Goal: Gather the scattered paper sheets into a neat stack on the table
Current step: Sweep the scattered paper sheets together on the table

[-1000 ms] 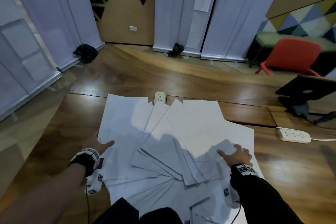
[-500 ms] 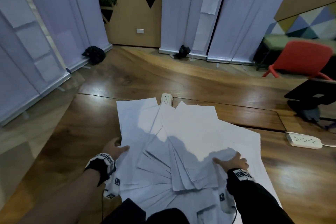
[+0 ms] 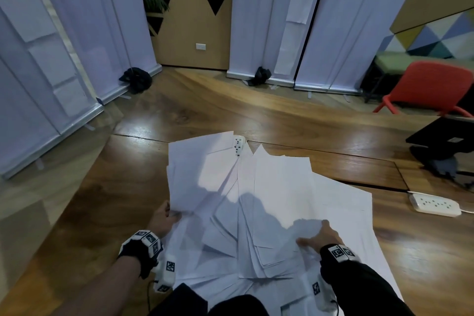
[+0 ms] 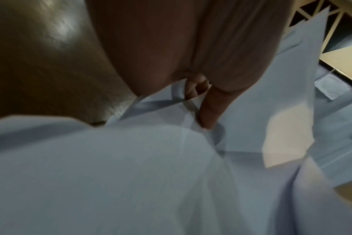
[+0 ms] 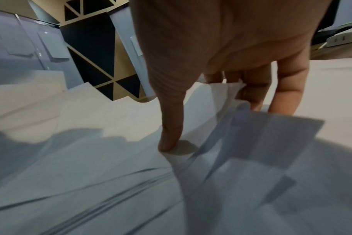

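Many white paper sheets point(image 3: 277, 202) lie fanned and overlapping on the wooden worktop point(image 3: 107, 195), with both hands on them.

Left hand point(image 3: 164, 220) sits at the fan's left edge; in the left wrist view its thumb presses on a sheet and curled fingers show beneath a lifted edge, so its grip pinches the paper. Right hand point(image 3: 318, 237) is on the fan's right part; in the right wrist view its thumb presses down on top while the fingers tuck under a raised, bent sheet, a pinching grip as well. One white power strip point(image 3: 238, 143) peeks out from under the far edge of the sheets, another power strip point(image 3: 433, 205) lies apart to the right. A red chair point(image 3: 433, 90) stands beyond the worktop.
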A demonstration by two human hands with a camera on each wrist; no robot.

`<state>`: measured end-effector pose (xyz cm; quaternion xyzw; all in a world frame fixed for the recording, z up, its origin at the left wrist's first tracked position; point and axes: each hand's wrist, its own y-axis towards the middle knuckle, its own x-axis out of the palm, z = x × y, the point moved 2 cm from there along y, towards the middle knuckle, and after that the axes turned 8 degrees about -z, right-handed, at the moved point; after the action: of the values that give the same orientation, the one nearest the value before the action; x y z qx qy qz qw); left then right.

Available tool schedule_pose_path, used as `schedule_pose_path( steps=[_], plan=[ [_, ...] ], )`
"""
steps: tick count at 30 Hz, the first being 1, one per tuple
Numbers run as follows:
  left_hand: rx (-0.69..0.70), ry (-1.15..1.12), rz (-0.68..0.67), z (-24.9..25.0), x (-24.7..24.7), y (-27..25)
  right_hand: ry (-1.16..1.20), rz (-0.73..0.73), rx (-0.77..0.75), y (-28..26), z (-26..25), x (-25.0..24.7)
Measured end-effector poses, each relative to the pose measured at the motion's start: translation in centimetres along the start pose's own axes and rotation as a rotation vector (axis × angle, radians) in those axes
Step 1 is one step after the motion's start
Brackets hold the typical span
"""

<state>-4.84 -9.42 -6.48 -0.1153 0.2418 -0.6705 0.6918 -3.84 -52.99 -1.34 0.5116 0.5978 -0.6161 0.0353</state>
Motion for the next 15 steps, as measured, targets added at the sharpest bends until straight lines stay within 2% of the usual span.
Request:
schedule_pose_path(
  steps=[3,8,12,15],
  plan=[
    [-0.009,0.018,0.007,0.0,0.5,0.4,-0.024,-0.025,-0.064,-0.4,-0.8,1.1],
    [-0.125,0.302,-0.004,0.7,1.4,2.6,-0.078,-0.049,-0.152,-1.1,-3.7,3.9],
    [-0.186,0.313,0.038,1.4,0.9,2.4,-0.006,-0.021,-0.146,-0.8,-4.6,4.9],
    [-0.195,0.341,0.0,0.8,1.0,2.1,0.053,0.036,-0.112,-0.6,-4.8,4.8]
  ],
)
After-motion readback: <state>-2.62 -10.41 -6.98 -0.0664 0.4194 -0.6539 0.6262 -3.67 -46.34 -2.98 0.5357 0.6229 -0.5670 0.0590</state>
